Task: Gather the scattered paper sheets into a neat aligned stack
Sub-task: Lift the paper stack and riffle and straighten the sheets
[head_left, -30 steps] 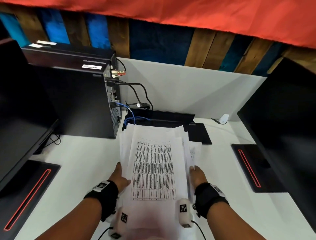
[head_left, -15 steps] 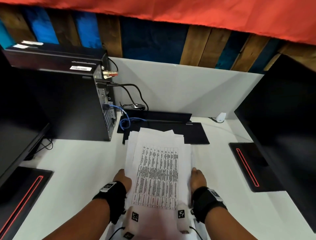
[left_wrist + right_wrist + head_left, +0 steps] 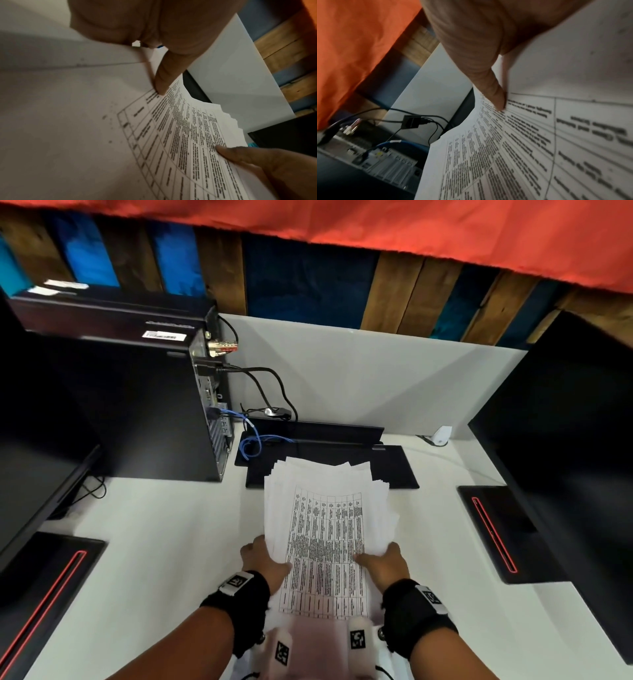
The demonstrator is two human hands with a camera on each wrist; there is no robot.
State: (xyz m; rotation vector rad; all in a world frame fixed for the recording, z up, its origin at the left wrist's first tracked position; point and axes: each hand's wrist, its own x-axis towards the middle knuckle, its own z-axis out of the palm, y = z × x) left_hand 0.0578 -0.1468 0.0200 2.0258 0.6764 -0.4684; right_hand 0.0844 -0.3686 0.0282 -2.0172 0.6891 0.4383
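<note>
White paper sheets [image 3: 329, 529] are sitting gathered in one bundle, lifted over the desk [image 3: 164, 542] near its middle. The left hand [image 3: 262, 559] and right hand [image 3: 385, 563] are each gripping a side, thumbs lying on the printed top page. Far edges are fanning unevenly, so squaring up seemingly remains.
</note>
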